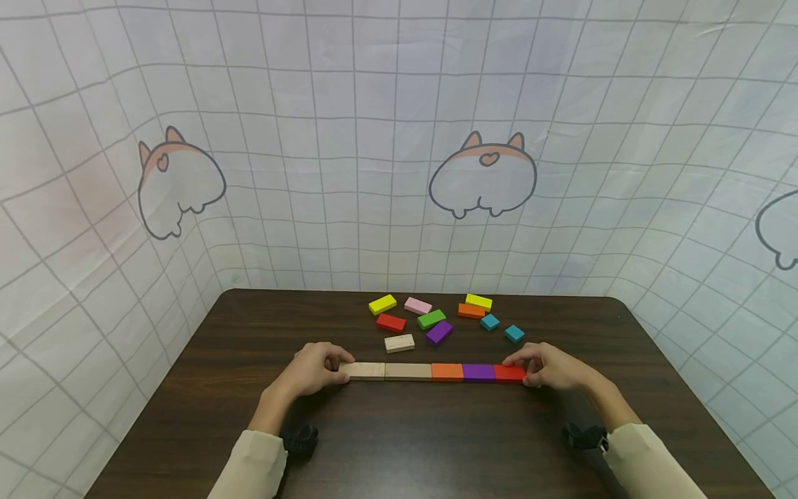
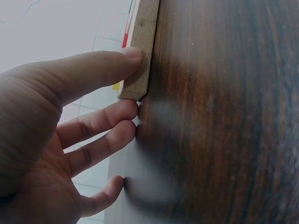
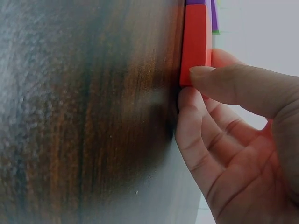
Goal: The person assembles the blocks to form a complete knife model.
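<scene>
A straight row of blocks lies end to end on the dark table: a plain wooden block, a second wooden block, an orange block, a purple block and a red block. My left hand pinches the outer end of the first wooden block; in the left wrist view the thumb presses its near side and two fingertips sit by its end. At the other end my right hand grips the red block, thumb on the near face, a finger against its end, another behind.
Behind the row lie loose blocks: a wooden one, a red one, a green one, a purple one, a pink one, yellow, orange and small blue ones. A gridded white curtain surrounds the table.
</scene>
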Motion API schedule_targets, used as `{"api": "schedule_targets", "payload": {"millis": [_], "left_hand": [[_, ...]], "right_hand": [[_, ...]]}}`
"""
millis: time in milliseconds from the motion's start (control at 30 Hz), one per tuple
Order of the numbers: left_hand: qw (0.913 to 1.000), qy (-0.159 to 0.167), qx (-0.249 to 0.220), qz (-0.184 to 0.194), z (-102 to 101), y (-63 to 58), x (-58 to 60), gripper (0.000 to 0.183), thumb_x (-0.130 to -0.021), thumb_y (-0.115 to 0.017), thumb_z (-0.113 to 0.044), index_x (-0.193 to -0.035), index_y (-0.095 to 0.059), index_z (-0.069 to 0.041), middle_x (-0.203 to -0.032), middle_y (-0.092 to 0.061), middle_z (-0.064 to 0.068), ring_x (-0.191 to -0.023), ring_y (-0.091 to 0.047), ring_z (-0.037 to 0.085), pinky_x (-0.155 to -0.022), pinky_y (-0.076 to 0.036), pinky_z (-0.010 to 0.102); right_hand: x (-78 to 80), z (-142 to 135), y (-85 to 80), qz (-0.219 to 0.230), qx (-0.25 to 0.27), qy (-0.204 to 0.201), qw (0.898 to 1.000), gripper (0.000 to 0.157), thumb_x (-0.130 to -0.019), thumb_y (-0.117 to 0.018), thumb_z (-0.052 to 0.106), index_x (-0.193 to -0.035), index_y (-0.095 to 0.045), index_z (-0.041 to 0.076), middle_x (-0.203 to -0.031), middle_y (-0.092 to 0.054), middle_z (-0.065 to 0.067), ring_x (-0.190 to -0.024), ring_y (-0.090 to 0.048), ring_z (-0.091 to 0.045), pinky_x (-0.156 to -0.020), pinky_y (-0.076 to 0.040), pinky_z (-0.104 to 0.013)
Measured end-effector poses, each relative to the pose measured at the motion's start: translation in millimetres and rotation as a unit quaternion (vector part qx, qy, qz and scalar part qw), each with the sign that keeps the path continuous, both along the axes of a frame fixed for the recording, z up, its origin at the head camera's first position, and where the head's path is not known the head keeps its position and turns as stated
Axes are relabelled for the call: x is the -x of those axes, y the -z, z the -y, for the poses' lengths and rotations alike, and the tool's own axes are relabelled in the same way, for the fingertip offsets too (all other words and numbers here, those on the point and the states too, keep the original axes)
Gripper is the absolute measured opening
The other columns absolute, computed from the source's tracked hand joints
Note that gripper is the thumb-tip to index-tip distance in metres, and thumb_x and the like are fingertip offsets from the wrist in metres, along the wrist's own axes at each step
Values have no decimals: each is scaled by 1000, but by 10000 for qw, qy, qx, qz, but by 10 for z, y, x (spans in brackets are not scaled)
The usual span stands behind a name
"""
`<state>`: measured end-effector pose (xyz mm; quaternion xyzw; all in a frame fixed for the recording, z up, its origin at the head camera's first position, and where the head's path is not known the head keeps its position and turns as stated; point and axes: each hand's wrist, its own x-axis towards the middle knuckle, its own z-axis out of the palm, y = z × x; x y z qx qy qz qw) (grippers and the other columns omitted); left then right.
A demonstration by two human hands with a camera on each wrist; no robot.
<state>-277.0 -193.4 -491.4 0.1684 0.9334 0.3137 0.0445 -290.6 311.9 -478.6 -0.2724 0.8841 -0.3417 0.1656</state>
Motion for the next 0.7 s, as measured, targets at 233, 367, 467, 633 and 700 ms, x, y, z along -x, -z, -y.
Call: {"api": "schedule_targets", "payload": {"millis": [233,367,467,633,700], "left_hand": [[10000,10,-6,4,-1,3,3,24,-87,-83,-21,-110,-78,-21,-80,-62,-6,-68,-52,14,-70,-39,34],[10000,-11,-7,10,-3,-2,2,23,-87,-83,-21,-110,-78,-21,-80,-62,-6,-68,-52,13,-70,-39,35],[10000,-23,8,3,-4,-1,1,23,-87,-83,-21,-109,-78,-22,-80,-62,-7,-68,-52,13,-71,-39,35],[10000,-9,-17,7,-8,11,7,23,-87,-83,-20,-110,-78,-21,-80,-62,-6,-68,-52,13,-69,-40,34],[10000,-9,-34,22,-11,12,5,23,-87,-83,-20,-110,-78,-21,-80,-62,-6,-68,-52,14,-67,-41,33]], "right_hand": [[10,-8,10,-38,-6,-33,10000,37,-92,-69,1,-129,-69,5,-113,-61,-14,-70,-55,-12,-63,-47,-24],[50,-7,-6,-129,29,32,9999,36,-92,-72,7,-128,-69,5,-122,-64,-19,-76,-57,-12,-68,-50,-25],[71,31,-65,-279,126,154,9994,36,-93,-73,11,-127,-68,1,-124,-66,-22,-80,-60,-13,-71,-53,-25],[107,196,-191,-604,150,539,9966,35,-95,-73,15,-126,-68,1,-111,-66,-17,-81,-59,-18,-68,-51,-27],[132,285,-229,-669,158,664,9954,34,-96,-73,17,-127,-68,3,-111,-67,-16,-86,-59,-20,-71,-51,-28]]}}
